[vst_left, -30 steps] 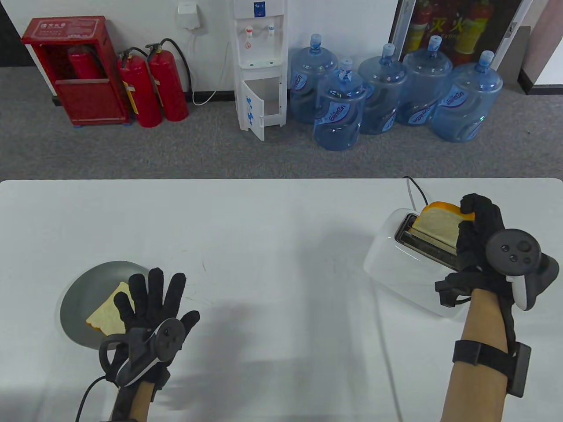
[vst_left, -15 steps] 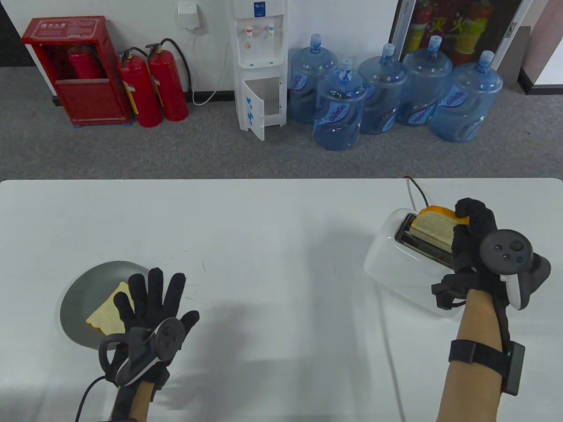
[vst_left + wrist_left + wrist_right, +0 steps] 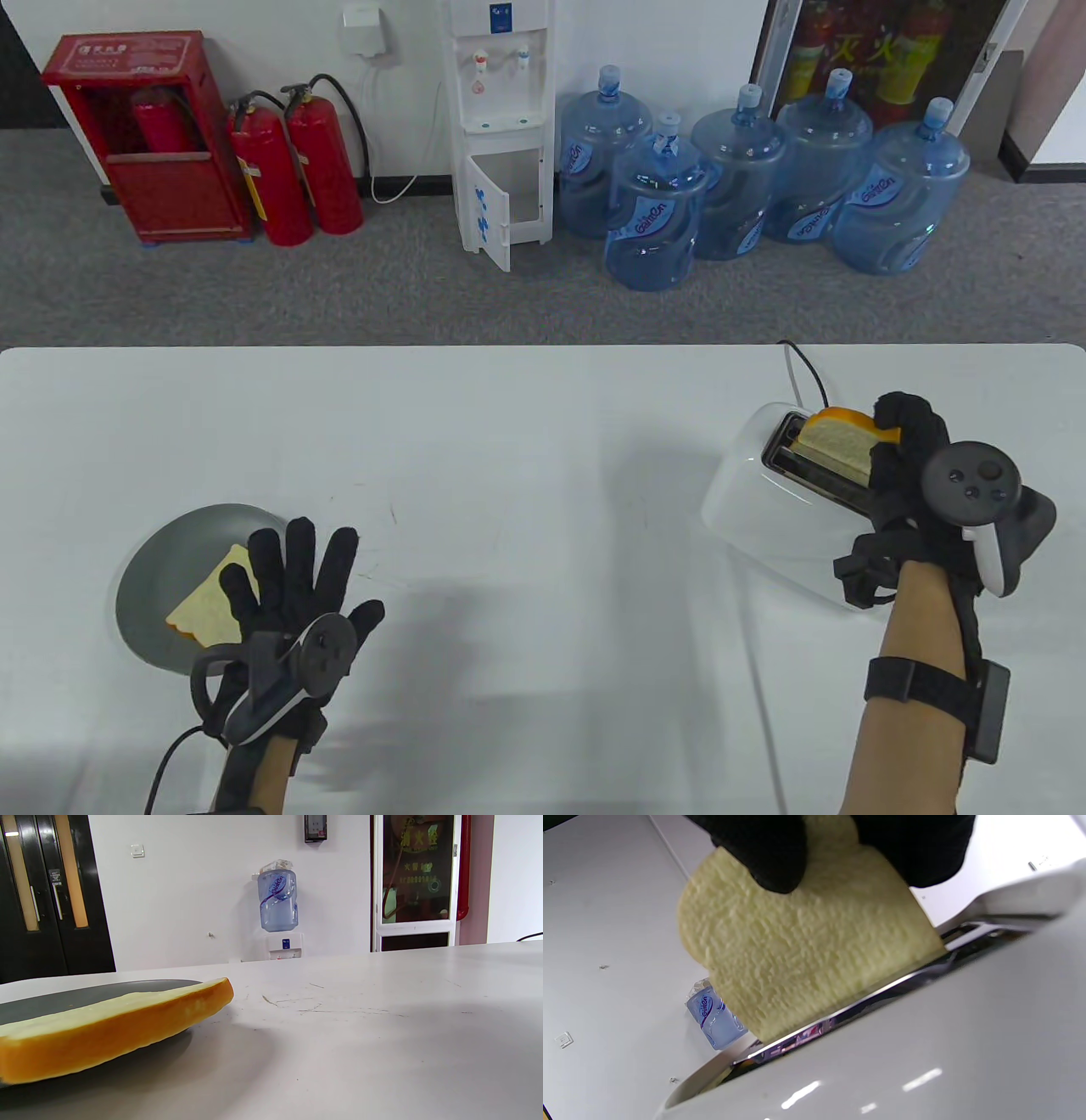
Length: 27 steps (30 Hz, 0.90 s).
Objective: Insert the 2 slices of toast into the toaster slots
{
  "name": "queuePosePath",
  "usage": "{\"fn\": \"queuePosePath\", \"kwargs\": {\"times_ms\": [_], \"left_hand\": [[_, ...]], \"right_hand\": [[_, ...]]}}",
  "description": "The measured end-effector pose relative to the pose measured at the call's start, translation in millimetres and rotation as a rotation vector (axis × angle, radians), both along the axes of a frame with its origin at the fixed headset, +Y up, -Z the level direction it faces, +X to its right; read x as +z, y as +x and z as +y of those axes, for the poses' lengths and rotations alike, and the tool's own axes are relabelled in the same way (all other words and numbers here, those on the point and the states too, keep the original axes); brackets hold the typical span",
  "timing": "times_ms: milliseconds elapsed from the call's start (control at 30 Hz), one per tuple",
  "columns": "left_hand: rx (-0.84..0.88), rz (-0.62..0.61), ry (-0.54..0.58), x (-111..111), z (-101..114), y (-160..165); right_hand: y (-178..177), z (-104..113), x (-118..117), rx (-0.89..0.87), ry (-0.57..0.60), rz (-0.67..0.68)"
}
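Note:
A white toaster stands at the right of the table. My right hand pinches a slice of toast by its upper edge, and the slice's lower part sits inside the far slot. A second slice lies flat on a grey plate at the left. My left hand rests with spread, straight fingers over the plate's right edge and part of that slice.
A black cord runs from behind the toaster to the table's far edge. Beyond the table stand water bottles, a white dispenser and red fire extinguishers on the floor.
My right hand has come down a little and the toast has sunk deeper into the slot. The left hand has not moved.

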<state>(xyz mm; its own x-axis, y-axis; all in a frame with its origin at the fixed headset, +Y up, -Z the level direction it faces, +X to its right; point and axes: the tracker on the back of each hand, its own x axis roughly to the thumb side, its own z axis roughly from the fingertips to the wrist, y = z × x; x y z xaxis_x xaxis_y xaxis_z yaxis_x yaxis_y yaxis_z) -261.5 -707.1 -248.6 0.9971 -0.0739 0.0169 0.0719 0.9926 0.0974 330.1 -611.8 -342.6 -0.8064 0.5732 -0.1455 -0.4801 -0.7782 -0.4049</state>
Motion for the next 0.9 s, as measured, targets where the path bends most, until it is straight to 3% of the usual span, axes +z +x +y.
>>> {"fn": "queuePosePath", "kwargs": {"times_ms": [900], "left_hand": [[0.000, 0.000, -0.001, -0.5, -1.2, -0.2]], "right_hand": [[-1.5, -7.8, -3.1, 0.068, -0.131, -0.003]]}}
